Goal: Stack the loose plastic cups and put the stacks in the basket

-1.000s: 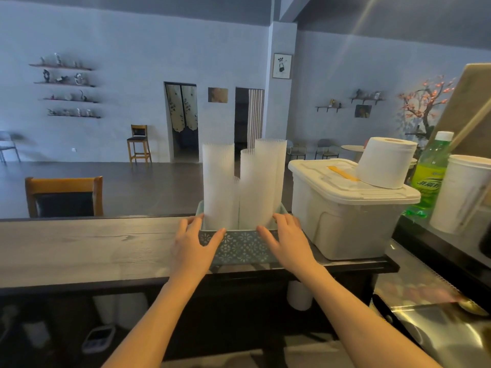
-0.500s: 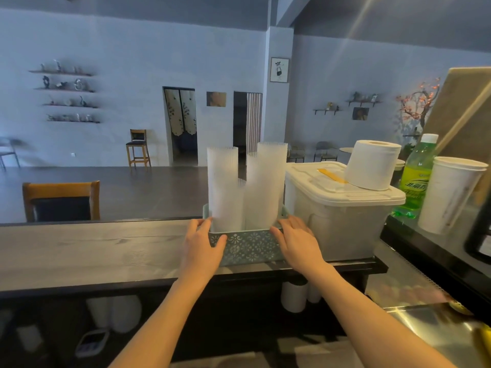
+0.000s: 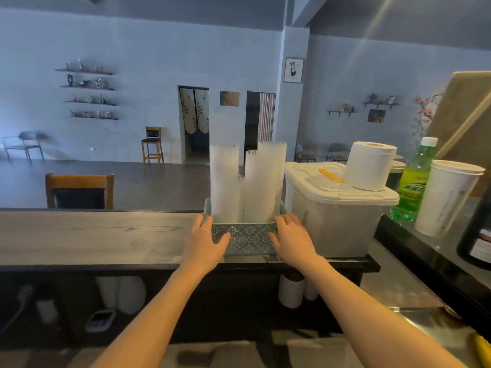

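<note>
With both the left hand [image 3: 204,241] and right hand [image 3: 291,239] gripping the basket [image 3: 245,239] on the tabletop [image 3: 93,235], fingers curled round its corners, a jerk could topple the tall cup stacks [image 3: 245,181] inside.

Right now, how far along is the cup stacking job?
Done: tall cup stacks stand upright in the patterned basket on the dark counter. In hand: left hand and right hand hold the basket's near corners, thumbs on its front, beside the white bin. Left: no loose cups visible on the counter; only letting go seems to remain.
</note>
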`<control>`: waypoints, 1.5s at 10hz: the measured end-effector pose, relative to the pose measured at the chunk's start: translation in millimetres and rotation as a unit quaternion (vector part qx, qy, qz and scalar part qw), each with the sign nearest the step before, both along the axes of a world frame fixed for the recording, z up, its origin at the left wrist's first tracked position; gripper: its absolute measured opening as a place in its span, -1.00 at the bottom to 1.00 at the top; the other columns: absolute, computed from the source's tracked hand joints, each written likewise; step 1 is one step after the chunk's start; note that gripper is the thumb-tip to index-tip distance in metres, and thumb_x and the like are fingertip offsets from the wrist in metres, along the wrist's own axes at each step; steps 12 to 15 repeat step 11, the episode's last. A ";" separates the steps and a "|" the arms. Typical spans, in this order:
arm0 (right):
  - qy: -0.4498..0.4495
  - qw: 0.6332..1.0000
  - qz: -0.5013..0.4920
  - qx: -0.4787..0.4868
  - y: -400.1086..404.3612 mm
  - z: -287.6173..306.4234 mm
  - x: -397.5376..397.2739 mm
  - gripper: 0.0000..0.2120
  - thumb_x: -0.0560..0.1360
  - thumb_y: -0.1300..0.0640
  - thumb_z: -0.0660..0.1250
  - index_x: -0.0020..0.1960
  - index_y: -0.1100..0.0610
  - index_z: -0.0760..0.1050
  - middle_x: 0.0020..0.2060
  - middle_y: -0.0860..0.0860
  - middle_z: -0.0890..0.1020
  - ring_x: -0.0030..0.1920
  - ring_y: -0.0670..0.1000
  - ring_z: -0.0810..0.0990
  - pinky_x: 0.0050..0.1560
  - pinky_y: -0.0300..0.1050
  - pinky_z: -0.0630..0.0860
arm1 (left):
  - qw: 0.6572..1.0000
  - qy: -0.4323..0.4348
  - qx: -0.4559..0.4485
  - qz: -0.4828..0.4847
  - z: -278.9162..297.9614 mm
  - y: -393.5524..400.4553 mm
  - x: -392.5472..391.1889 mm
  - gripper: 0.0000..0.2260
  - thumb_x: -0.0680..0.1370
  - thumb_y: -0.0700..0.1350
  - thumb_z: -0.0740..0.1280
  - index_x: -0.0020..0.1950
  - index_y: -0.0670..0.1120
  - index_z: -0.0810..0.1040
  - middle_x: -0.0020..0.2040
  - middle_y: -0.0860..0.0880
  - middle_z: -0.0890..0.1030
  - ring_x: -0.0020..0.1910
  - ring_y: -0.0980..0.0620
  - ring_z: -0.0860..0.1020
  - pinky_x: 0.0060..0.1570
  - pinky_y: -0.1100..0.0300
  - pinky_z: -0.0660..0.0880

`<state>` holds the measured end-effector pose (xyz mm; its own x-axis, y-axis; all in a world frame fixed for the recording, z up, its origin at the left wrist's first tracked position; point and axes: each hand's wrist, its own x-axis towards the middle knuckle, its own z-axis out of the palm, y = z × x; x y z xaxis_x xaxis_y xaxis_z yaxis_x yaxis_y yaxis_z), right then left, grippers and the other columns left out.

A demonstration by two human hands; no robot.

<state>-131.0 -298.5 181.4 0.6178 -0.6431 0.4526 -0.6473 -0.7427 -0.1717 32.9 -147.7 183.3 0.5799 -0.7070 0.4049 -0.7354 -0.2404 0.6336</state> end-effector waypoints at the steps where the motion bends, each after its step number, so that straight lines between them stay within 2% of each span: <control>1: -0.005 1.000 -0.004 0.028 6.3 3.6 -2.5 -0.65 0.63 0.00 0.23 0.31 0.19 0.37 0.30 0.15 0.41 0.37 0.15 0.31 0.27 0.05 0.42 | 1.000 0.019 0.015 -0.005 7.6 1.1 -9.3 -0.37 0.59 0.10 0.31 0.56 -0.12 0.20 0.55 -0.05 0.18 0.47 -0.06 0.28 0.34 0.07 0.35; 2: 0.017 0.997 0.000 0.076 10.7 4.8 -3.7 -0.59 0.64 0.03 0.23 0.39 0.22 0.29 0.46 0.20 0.26 0.53 0.21 0.10 0.41 0.11 0.31 | 0.999 0.028 0.031 -0.013 11.3 3.5 -10.0 -0.34 0.58 0.12 0.32 0.57 -0.13 0.18 0.59 -0.08 0.12 0.51 -0.08 0.23 0.40 0.04 0.30; 3: 0.055 0.989 0.004 0.136 13.6 9.4 -6.3 -0.35 0.65 -0.01 0.21 0.58 0.24 0.02 0.59 0.23 -0.08 0.58 0.22 -0.24 0.54 0.14 0.02 | 0.998 0.030 0.041 -0.041 13.6 10.4 -13.1 -0.36 0.58 0.10 0.33 0.55 -0.17 0.21 0.58 -0.09 0.10 0.49 -0.09 0.25 0.39 0.08 0.30; 4: 0.100 0.985 -0.011 0.141 12.5 15.2 -7.1 -0.22 0.64 -0.07 0.20 0.61 0.22 -0.19 0.58 0.22 -0.23 0.57 0.21 -0.32 0.55 0.12 -0.04 | 0.996 0.030 0.041 -0.069 17.3 18.2 -16.3 -0.37 0.58 0.09 0.33 0.55 -0.15 0.20 0.59 -0.06 0.06 0.50 -0.06 0.23 0.38 0.12 0.28; 5: 0.103 0.983 -0.033 0.149 15.7 17.4 -5.6 -0.18 0.63 -0.09 0.21 0.61 0.20 -0.23 0.58 0.21 -0.26 0.57 0.24 -0.31 0.55 0.16 -0.03 | 0.994 0.039 0.041 -0.094 18.1 21.0 -13.6 -0.34 0.58 0.11 0.33 0.57 -0.12 0.16 0.58 -0.03 0.06 0.52 -0.07 0.21 0.39 0.11 0.27; 6: 0.071 0.986 -0.045 0.145 26.6 11.8 -2.1 -0.17 0.63 -0.09 0.22 0.61 0.22 -0.23 0.58 0.22 -0.24 0.57 0.27 -0.29 0.55 0.16 -0.03 | 0.993 0.044 0.049 -0.099 16.0 23.7 -10.8 -0.30 0.58 0.11 0.32 0.60 -0.09 0.08 0.61 -0.03 -0.02 0.54 -0.03 0.16 0.42 0.12 0.23; 7: 0.027 0.989 -0.038 0.139 37.2 6.1 -1.3 -0.18 0.63 -0.08 0.23 0.61 0.21 -0.22 0.59 0.20 -0.19 0.58 0.24 -0.26 0.55 0.12 -0.02 | 0.993 0.034 0.039 -0.104 12.7 27.0 -10.4 -0.35 0.58 0.08 0.32 0.58 -0.06 0.13 0.59 -0.01 0.04 0.51 0.01 0.20 0.38 0.16 0.25; 8: -0.006 0.990 -0.022 0.137 44.1 9.8 -5.4 -0.22 0.61 -0.08 0.25 0.61 0.19 -0.11 0.60 0.16 -0.09 0.59 0.19 -0.16 0.54 0.10 0.06 | 0.996 0.017 0.022 -0.085 10.8 29.9 -9.8 -0.39 0.58 0.09 0.33 0.54 -0.06 0.20 0.55 -0.01 0.17 0.44 0.03 0.28 0.26 0.25 0.26; 9: -0.053 0.981 0.009 0.185 55.0 26.1 -15.9 -0.39 0.61 -0.06 0.27 0.53 0.20 0.16 0.52 0.14 0.22 0.52 0.15 0.18 0.43 0.03 0.27 | 0.997 0.043 -0.001 -0.070 16.1 36.5 -11.1 -0.42 0.57 0.09 0.34 0.51 -0.08 0.27 0.46 -0.03 0.33 0.36 0.04 0.37 0.26 0.20 0.33; 10: -0.124 0.967 0.055 0.218 67.9 45.4 -25.5 -0.50 0.61 -0.04 0.29 0.47 0.14 0.30 0.36 0.08 0.45 0.35 0.05 0.43 0.21 -0.14 0.39 | 0.995 0.065 -0.038 -0.061 26.5 45.6 -13.9 -0.48 0.56 0.08 0.35 0.46 -0.08 0.37 0.38 -0.02 0.46 0.31 0.01 0.46 0.31 0.04 0.43; 11: -0.210 0.952 0.085 0.208 80.5 65.3 -35.0 -0.54 0.61 -0.05 0.28 0.44 0.11 0.38 0.17 -0.04 0.57 0.17 -0.07 0.53 0.08 -0.25 0.40 | 0.988 0.085 -0.106 -0.072 45.8 54.1 -20.4 -0.59 0.58 0.04 0.34 0.39 -0.07 0.44 0.24 0.00 0.56 0.12 0.12 0.52 0.09 0.25 0.50; 15: -0.210 0.952 0.085 0.208 80.5 65.3 -35.0 -0.54 0.61 -0.05 0.28 0.44 0.11 0.38 0.17 -0.04 0.57 0.17 -0.07 0.53 0.08 -0.25 0.40 | 0.988 0.085 -0.106 -0.072 45.8 54.1 -20.4 -0.59 0.58 0.04 0.34 0.39 -0.07 0.44 0.24 0.00 0.56 0.12 0.12 0.52 0.09 0.25 0.50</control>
